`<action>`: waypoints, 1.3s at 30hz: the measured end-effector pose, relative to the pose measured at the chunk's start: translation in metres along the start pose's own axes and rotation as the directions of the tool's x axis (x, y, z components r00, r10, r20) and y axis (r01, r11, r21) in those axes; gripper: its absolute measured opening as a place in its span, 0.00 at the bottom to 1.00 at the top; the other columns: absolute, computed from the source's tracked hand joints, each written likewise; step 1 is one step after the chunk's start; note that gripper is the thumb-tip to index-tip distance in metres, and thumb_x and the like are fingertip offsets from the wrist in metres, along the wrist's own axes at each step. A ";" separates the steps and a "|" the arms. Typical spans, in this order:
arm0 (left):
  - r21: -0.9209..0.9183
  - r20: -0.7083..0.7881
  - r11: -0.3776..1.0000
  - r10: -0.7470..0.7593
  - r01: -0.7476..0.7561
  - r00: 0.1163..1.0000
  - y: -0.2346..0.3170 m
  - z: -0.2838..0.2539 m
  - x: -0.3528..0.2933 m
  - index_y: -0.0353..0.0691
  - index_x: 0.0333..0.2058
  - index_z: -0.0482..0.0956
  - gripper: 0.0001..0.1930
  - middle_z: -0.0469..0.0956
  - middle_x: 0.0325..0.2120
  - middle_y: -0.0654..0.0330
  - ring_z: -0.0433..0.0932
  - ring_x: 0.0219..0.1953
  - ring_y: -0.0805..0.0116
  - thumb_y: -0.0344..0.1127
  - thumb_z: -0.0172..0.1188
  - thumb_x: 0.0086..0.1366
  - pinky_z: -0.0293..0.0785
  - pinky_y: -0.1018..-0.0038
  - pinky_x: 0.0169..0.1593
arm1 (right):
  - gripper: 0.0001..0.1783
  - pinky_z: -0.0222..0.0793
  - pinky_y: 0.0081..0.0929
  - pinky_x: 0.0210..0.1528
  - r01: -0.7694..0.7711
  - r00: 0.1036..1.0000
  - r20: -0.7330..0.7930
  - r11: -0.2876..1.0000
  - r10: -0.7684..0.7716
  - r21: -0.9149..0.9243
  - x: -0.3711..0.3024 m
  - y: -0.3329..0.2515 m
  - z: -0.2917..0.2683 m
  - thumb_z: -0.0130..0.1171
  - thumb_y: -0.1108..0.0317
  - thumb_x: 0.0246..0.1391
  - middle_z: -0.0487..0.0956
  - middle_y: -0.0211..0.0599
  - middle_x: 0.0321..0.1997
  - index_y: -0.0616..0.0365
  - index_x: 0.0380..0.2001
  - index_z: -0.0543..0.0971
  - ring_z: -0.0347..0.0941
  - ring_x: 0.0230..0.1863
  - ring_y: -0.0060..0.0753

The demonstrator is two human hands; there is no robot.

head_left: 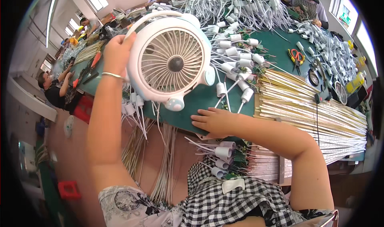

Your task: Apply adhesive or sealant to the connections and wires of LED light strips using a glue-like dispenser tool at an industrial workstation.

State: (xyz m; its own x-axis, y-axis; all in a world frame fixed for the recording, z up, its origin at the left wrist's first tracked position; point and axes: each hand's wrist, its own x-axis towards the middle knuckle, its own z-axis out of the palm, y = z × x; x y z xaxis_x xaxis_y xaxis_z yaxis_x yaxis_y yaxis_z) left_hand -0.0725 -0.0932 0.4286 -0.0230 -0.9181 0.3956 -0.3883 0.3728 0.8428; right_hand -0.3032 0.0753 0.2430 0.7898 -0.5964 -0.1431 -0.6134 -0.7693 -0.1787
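Observation:
A small white and pale-blue desk fan (176, 64) is held up over the near edge of the green table (182, 121). At its left side my left hand (117, 54) is closed on the curved carrying handle; part of the fingers is hidden behind it. My right hand (212, 122) lies flat on the table edge below the fan, fingers spread, holding nothing. White lamp sockets (247, 95) with wires and small green circuit boards lie beyond that hand. More sockets (222, 153) with boards rest by my checked apron (212, 191).
Long thin LED strips (308, 109) cover the right of the table. Orange-handled pliers (296, 58) lie farther back. A large heap of wired sockets (240, 7) fills the far side. Co-workers sit at the far right (308, 5) and left (58, 91). Strips hang below the table edge.

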 end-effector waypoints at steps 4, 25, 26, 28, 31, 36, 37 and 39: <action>0.302 -0.155 0.944 0.182 -0.128 0.971 -0.013 0.041 -0.001 0.33 0.32 0.81 0.18 0.82 0.30 0.54 0.79 0.30 0.66 0.46 0.65 0.56 0.73 0.71 0.38 | 0.37 0.49 0.45 0.69 -0.075 0.997 0.015 0.997 0.075 0.031 -0.043 -0.003 0.004 0.59 0.53 0.53 0.57 0.35 0.70 0.51 0.64 0.62 0.50 0.71 0.42; 0.703 -0.207 0.568 0.739 -0.429 0.641 0.007 0.070 -0.035 0.37 0.43 0.78 0.21 0.77 0.43 0.50 0.72 0.50 0.50 0.47 0.63 0.57 0.64 0.60 0.56 | 0.23 0.62 0.24 0.56 -0.230 -0.264 -0.159 0.098 0.951 0.968 -0.392 -0.150 0.064 0.47 0.73 0.59 0.71 0.36 0.57 0.62 0.58 0.69 0.66 0.55 0.28; 0.669 -0.146 0.497 0.817 -0.552 0.559 0.021 0.088 -0.059 0.37 0.43 0.78 0.19 0.77 0.42 0.51 0.72 0.49 0.50 0.43 0.63 0.57 0.64 0.60 0.56 | 0.24 0.62 0.25 0.56 -0.144 -0.303 -0.102 0.060 0.947 0.988 -0.401 -0.152 0.063 0.50 0.72 0.58 0.70 0.37 0.59 0.64 0.58 0.67 0.65 0.57 0.29; 0.246 0.192 0.619 0.723 -0.746 0.664 0.031 0.118 -0.105 0.37 0.41 0.77 0.12 0.77 0.40 0.53 0.73 0.48 0.50 0.32 0.61 0.58 0.64 0.60 0.55 | 0.24 0.62 0.27 0.57 -0.015 -0.380 -0.038 0.035 0.924 0.999 -0.401 -0.141 0.051 0.52 0.69 0.57 0.69 0.38 0.59 0.63 0.58 0.68 0.65 0.57 0.31; 0.049 0.633 0.351 0.713 -0.935 0.301 0.021 0.141 -0.161 0.43 0.40 0.78 0.16 0.76 0.45 0.58 0.70 0.52 0.53 0.20 0.55 0.52 0.63 0.59 0.55 | 0.28 0.64 0.31 0.57 0.263 -0.335 0.027 0.066 0.942 0.962 -0.393 -0.088 0.042 0.55 0.67 0.56 0.66 0.45 0.61 0.66 0.59 0.65 0.66 0.56 0.35; -0.107 0.805 0.520 0.545 -0.847 0.233 -0.010 0.146 -0.191 0.45 0.41 0.77 0.25 0.73 0.50 0.59 0.66 0.56 0.51 0.16 0.52 0.42 0.61 0.59 0.58 | 0.38 0.66 0.37 0.57 0.415 -0.263 0.053 0.064 0.963 0.907 -0.388 0.022 0.045 0.59 0.58 0.57 0.66 0.51 0.58 0.69 0.63 0.56 0.65 0.57 0.48; -0.116 0.795 0.539 0.554 -0.834 0.247 -0.016 0.152 -0.191 0.45 0.42 0.77 0.25 0.73 0.50 0.59 0.66 0.56 0.50 0.16 0.51 0.42 0.61 0.59 0.58 | 0.39 0.68 0.38 0.55 0.399 -0.294 0.103 0.024 0.950 0.917 -0.391 0.044 0.048 0.60 0.55 0.55 0.67 0.51 0.56 0.68 0.61 0.58 0.66 0.55 0.47; -0.080 0.789 0.579 0.535 -0.812 0.303 -0.025 0.160 -0.188 0.45 0.43 0.77 0.26 0.73 0.50 0.58 0.66 0.56 0.51 0.16 0.51 0.43 0.61 0.59 0.58 | 0.38 0.71 0.37 0.47 0.247 -0.377 0.160 -0.068 0.912 0.967 -0.393 0.078 0.054 0.61 0.48 0.52 0.68 0.48 0.51 0.66 0.55 0.63 0.69 0.47 0.42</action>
State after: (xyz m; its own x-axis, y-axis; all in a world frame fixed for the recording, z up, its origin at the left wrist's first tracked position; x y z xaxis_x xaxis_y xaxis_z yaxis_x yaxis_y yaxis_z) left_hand -0.2061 0.0490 0.2745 -0.9412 -0.1850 0.2827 -0.1322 0.9717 0.1957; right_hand -0.6619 0.2621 0.2329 -0.8578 -0.4402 -0.2653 0.2333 0.1264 -0.9642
